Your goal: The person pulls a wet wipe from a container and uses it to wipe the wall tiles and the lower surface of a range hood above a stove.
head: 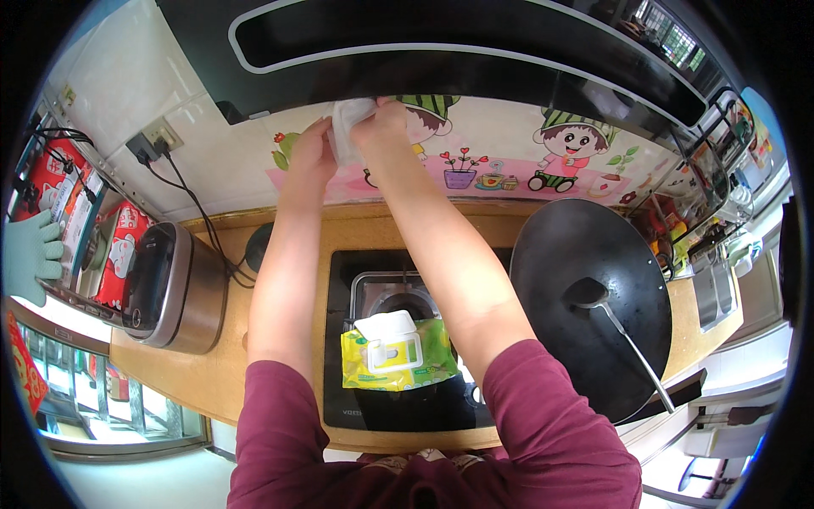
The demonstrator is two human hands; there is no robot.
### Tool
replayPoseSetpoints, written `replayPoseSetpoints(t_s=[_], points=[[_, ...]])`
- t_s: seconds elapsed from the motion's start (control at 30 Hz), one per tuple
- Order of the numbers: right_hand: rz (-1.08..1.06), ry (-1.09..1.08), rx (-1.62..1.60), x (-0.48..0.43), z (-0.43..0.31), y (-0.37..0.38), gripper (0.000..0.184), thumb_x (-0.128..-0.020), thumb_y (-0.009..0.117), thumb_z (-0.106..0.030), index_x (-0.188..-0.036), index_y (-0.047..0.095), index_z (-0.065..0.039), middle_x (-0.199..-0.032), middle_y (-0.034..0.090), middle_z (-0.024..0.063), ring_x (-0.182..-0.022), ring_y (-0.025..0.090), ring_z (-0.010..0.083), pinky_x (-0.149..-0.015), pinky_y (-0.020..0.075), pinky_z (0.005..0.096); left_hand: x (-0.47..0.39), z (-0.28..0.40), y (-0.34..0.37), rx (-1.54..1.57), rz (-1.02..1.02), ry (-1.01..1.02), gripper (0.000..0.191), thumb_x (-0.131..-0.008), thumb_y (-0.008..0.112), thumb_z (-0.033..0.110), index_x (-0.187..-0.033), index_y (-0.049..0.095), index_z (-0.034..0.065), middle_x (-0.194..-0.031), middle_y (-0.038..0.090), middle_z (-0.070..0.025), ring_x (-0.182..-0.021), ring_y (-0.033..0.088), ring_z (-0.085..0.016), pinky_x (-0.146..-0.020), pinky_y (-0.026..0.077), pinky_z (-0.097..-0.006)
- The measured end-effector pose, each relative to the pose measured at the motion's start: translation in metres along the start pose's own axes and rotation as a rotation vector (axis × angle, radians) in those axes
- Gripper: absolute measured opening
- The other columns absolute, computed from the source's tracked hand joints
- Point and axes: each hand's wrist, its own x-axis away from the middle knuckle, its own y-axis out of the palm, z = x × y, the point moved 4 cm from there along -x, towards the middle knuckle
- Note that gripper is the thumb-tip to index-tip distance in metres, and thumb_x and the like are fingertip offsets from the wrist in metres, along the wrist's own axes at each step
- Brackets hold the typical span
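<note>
Both arms reach up and away from me, over the stove and towards the wall under the range hood. A white wet wipe (pixel 347 127) hangs between my hands, just below the hood's lower edge. My left hand (pixel 314 153) grips its left side, and my right hand (pixel 383 126) has hold of the upper right; some fingertips are hidden. Beneath my arms, a green and yellow wipes packet (pixel 439 347) lies on the black gas stove (pixel 407 407). Its white lid (pixel 386 325) is flipped up.
Overhead is the black range hood (pixel 394 70). Right of the stove sits a large wok (pixel 591 242) with a metal ladle (pixel 629 343) in it. A rice cooker (pixel 197 292) and power cords (pixel 191 191) are on the left; a wire rack (pixel 712 146) is at right.
</note>
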Motion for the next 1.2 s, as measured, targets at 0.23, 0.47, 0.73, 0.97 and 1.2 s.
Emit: replayPoseSetpoints(t_s=[0.23,0.47,0.73,0.97,1.2], points=[[0.102,-0.045,0.001,0.011,-0.041,-0.002,0.029,-0.082,0.025,-0.013,-0.097,0.048,-0.006,-0.101,0.051,0.0087,-0.09,0.049,0.0243,-0.081,0.0401,0.0377,0.006,-0.022,0.036,0.011,-0.007,-0.075,0.025,-0.084,0.038,0.016,-0.101,0.049,0.0011,-0.099,0.055,-0.0096,-0.09,0.052,-0.021,-0.082,0.038,-0.0338],[0.062,-0.107,0.029,0.024,-0.08,-0.002,0.03,-0.084,0.024,-0.014,-0.1,0.046,-0.005,-0.104,0.049,0.0096,-0.095,0.047,0.0248,-0.086,0.0369,0.0388,0.0,-0.045,0.063,0.021,-0.065,-0.074,0.022,-0.083,0.039,0.015,-0.098,0.05,0.0027,-0.095,0.056,-0.0089,-0.088,0.052,-0.021,-0.078,0.04,-0.0347],[0.075,-0.214,0.029,0.033,-0.136,-0.009,0.03,-0.084,0.023,-0.015,-0.101,0.045,-0.003,-0.105,0.048,0.0113,-0.098,0.046,0.025,-0.088,0.0349,0.0409,-0.002,-0.075,0.11,0.007,-0.091,-0.122,0.02,-0.081,0.041,0.015,-0.093,0.052,0.003,-0.091,0.056,-0.0088,-0.086,0.052,-0.02,-0.077,0.04,-0.0333],[0.091,-0.292,0.129,0.055,-0.182,-0.026,0.034,-0.085,0.022,-0.019,-0.106,0.042,0.0,-0.109,0.046,0.0138,-0.101,0.044,0.0281,-0.09,0.0318,0.0436,0.001,-0.107,0.15,0.057,-0.158,-0.142,0.021,-0.08,0.042,0.01,-0.099,0.048,0.001,-0.095,0.053,-0.0096,-0.088,0.05,-0.021,-0.078,0.039,-0.0327],[0.141,-0.121,0.243,0.037,-0.157,-0.045,0.032,-0.086,0.026,-0.02,-0.104,0.043,0.001,-0.105,0.049,0.0128,-0.096,0.047,0.0266,-0.086,0.0365,0.0412,0.005,-0.109,0.101,-0.331,-0.227,0.123,0.02,-0.08,0.039,0.01,-0.096,0.049,0.0026,-0.092,0.054,-0.0092,-0.086,0.052,-0.019,-0.076,0.041,-0.0324]])
